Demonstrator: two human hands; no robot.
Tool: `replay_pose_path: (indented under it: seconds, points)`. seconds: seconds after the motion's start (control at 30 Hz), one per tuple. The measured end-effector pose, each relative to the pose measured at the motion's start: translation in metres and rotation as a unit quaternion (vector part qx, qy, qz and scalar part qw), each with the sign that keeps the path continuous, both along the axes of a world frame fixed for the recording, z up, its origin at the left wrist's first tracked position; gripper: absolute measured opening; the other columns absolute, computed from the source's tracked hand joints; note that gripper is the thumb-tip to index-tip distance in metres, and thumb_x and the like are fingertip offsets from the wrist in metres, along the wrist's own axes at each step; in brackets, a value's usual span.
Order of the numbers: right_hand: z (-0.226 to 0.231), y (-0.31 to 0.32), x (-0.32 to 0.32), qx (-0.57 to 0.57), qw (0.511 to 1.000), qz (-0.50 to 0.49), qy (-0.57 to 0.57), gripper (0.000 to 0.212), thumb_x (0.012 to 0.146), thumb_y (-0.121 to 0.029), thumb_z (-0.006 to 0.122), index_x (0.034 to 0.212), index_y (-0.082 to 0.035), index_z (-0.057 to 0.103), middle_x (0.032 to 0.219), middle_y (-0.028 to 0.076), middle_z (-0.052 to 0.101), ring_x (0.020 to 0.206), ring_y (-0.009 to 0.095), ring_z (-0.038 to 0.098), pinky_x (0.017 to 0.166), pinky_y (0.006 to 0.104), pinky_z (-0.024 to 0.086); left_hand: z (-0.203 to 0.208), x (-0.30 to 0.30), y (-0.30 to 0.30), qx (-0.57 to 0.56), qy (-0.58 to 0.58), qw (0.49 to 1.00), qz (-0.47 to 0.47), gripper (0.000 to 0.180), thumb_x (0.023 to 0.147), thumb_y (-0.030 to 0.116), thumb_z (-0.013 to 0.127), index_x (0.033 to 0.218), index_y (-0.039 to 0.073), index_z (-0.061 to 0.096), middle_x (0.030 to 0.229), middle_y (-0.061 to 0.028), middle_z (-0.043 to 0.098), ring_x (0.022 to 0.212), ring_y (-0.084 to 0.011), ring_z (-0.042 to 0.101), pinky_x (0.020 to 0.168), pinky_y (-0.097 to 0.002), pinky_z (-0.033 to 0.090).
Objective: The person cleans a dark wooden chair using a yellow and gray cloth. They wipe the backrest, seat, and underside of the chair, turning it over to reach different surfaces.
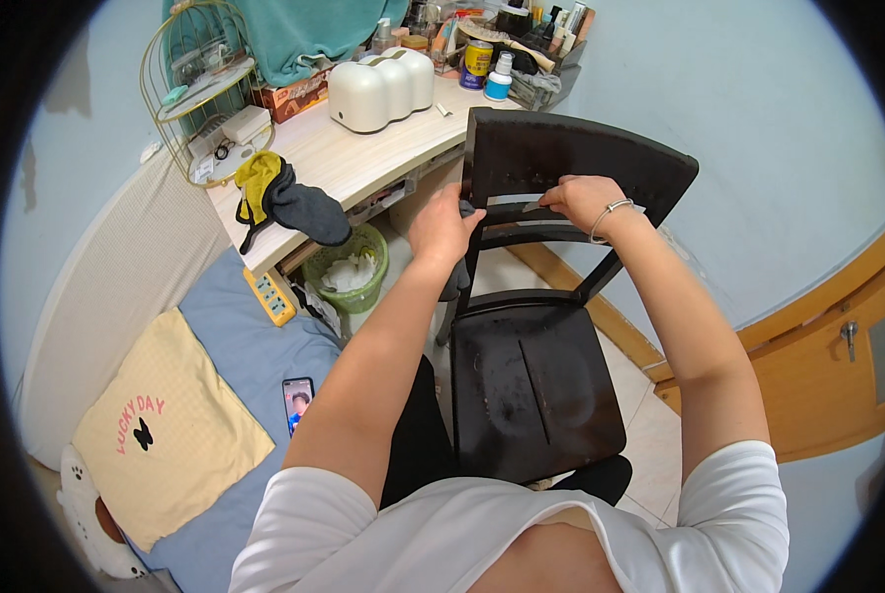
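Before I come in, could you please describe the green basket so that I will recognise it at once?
Find the dark chair; to its upper left in the view is the pale desk. Look below the desk's near edge, between the chair and the blue cloth. The basket is round; its light-green wall and white contents set it apart from the yellow oblong object nearby.
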State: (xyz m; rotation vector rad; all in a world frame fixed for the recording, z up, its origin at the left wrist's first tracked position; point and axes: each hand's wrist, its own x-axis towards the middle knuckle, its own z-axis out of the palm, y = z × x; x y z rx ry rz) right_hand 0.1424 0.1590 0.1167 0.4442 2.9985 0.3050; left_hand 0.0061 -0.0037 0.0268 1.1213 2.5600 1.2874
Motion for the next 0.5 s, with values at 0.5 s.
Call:
replay_pose_path:
  seconds: [0.5]
  points:
    - [-0.001,-0.004,-0.009,0.033,0.999,0.031,-0.004,0.02,0.088,-0.024,0.058,0.104,-0.024,0.07,0.093,0.003,0.064,0.088,0.025,0.063,0.074,0.0366,0.052,-0.004,-0.001,0.0,-0.001,0.013,1.0,0.003,0.047,0.08,0.031,0.071,0.118,0.01,0.056,0.113,-0.0113,0.062,0.104,-0.0311,0.059,0.084,-0.0415,0.048]
